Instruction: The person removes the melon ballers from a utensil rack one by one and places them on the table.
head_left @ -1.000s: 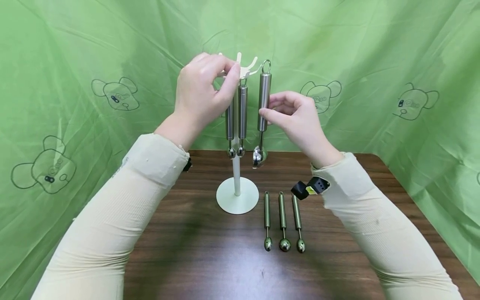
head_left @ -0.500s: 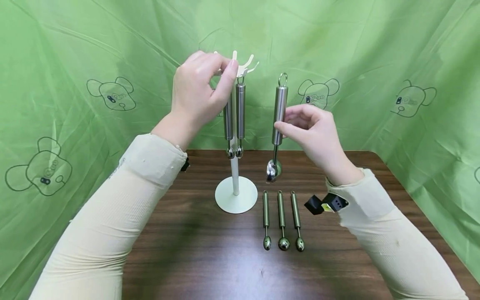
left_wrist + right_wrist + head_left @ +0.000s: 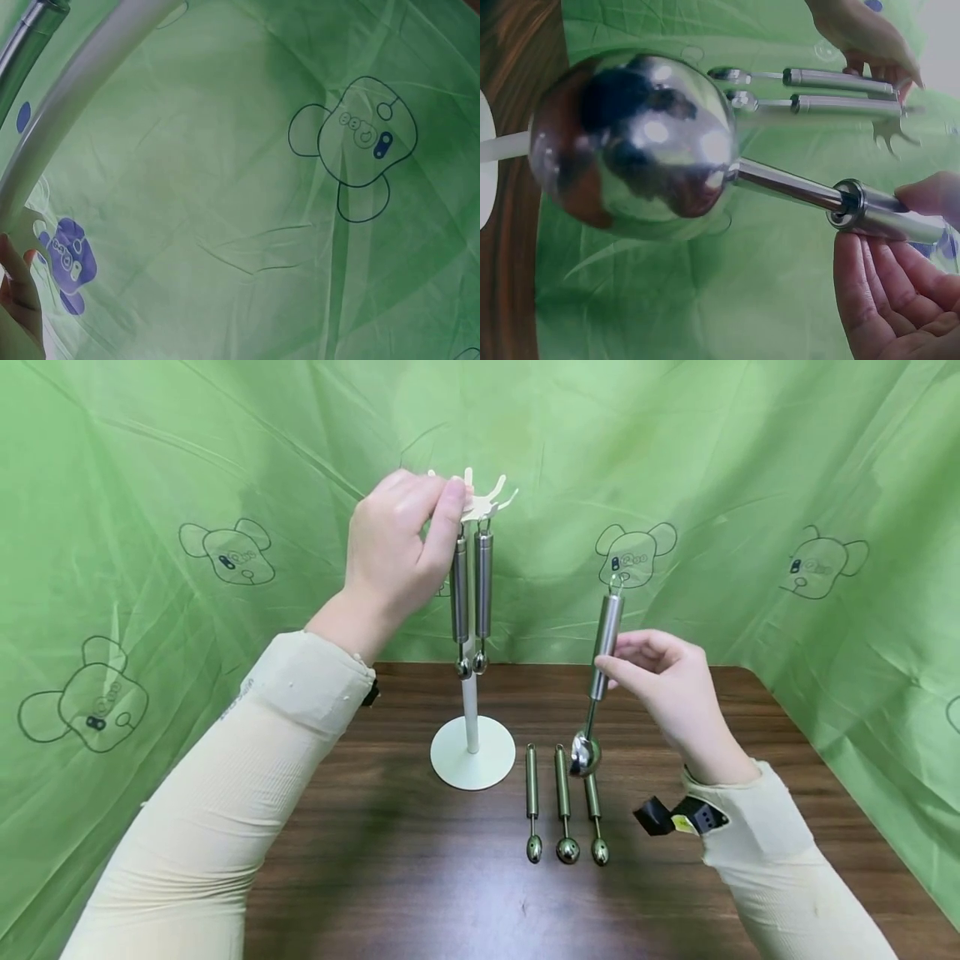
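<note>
In the head view my right hand (image 3: 667,702) pinches a steel melon baller (image 3: 609,647) by its handle, ring up and scoop end down, tilted slightly. Its round, mirror-bright bowl (image 3: 637,142) fills much of the right wrist view. My left hand (image 3: 397,543) pinches the hooked top of a white stand (image 3: 472,760) between thumb and fingers. Two melon ballers hang from its hooks (image 3: 483,508): one handle (image 3: 460,597) beside the left fingers, the other handle (image 3: 483,585) just right of it. The left wrist view mostly shows the stand's pole (image 3: 82,67) and the backdrop.
Three more melon ballers lie in a row on the dark wood table (image 3: 360,860): a left one (image 3: 532,785), a middle one (image 3: 562,785) and a right one (image 3: 593,797). The held scoop overlaps the right one in the head view. Green cloth (image 3: 300,443) encloses the table's back and sides.
My right hand has carried the melon baller away from the stand's hooks, rightward and down toward the table. The left hand stays at the stand's top.
</note>
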{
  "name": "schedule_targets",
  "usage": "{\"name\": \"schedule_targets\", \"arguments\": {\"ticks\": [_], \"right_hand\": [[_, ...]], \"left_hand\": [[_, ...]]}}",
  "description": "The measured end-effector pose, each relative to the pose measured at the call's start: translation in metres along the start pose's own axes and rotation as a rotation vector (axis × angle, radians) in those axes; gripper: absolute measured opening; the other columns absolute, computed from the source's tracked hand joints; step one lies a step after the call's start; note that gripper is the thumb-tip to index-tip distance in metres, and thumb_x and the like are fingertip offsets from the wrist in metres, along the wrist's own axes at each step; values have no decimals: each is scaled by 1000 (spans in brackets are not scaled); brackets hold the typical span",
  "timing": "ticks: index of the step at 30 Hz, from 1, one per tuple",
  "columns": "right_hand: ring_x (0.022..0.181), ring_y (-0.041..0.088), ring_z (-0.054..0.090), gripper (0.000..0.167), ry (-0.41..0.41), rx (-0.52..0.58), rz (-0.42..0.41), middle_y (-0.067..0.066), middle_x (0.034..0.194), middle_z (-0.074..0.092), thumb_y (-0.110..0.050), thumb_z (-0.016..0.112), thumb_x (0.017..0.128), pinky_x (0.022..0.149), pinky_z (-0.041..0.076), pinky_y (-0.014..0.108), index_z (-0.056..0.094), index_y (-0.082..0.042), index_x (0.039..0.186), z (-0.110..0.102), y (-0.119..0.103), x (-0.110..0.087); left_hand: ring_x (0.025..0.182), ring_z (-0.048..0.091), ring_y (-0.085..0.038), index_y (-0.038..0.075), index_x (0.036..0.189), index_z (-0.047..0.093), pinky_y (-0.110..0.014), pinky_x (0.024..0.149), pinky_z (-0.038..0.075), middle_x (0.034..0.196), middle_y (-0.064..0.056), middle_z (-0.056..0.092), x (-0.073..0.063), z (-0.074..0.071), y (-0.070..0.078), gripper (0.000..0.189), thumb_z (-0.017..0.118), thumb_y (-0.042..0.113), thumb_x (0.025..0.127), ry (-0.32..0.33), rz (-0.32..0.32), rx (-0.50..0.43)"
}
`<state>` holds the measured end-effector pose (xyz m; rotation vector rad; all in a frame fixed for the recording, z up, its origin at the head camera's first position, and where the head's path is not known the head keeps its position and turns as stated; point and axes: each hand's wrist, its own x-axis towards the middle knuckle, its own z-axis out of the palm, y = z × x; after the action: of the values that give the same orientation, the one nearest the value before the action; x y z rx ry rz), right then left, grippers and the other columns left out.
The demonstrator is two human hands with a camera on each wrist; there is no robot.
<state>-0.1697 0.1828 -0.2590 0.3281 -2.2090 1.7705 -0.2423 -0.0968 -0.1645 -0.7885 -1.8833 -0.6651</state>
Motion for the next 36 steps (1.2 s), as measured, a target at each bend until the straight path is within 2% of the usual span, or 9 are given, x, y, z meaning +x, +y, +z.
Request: {"name": "schedule_targets", "arguments": {"ticks": [6, 18, 25, 31, 36], "right_hand": [[68, 3, 69, 13, 43, -75, 43, -13, 81, 72, -7, 75, 86, 66, 56, 19, 70, -16, 95, -11, 19, -13], [63, 5, 68, 13, 77, -49, 114, -13, 79, 71, -5, 74, 86, 64, 57, 21, 70, -14, 94, -22, 50, -30], [64, 4, 68, 11, 43, -92, 135, -16, 79, 69, -5, 72, 88, 64, 58, 22, 68, -5, 98, -21, 64, -34], [66, 2, 68, 26, -1, -171, 225, -18, 79, 68, -10, 70, 89, 67, 58, 23, 63, 7, 107, -23, 77, -37], [64, 4, 68, 36, -58, -198, 300, -15, 78, 69, -13, 70, 90, 67, 59, 24, 61, 13, 113, -26, 91, -39]], "left_hand": [[74, 56, -27, 4, 85, 73, -35, 66, 39, 78, -9, 72, -1, -1, -2, 41, 43, 27, 101, 5, 14, -4], [76, 58, -26, 6, 89, 74, -34, 67, 42, 81, -8, 74, -4, -3, -4, 34, 51, 27, 101, 6, 72, -1], [79, 59, -27, 5, 90, 73, -35, 69, 44, 85, -8, 75, -3, -4, -4, 30, 53, 24, 101, -2, 87, 11], [78, 59, -29, 4, 90, 73, -36, 68, 43, 85, -10, 75, -3, -5, -4, 25, 56, 20, 99, 12, 105, 20], [77, 58, -29, 3, 91, 73, -36, 67, 43, 84, -11, 74, -4, -5, -6, 23, 57, 17, 98, 26, 107, 13]]}}
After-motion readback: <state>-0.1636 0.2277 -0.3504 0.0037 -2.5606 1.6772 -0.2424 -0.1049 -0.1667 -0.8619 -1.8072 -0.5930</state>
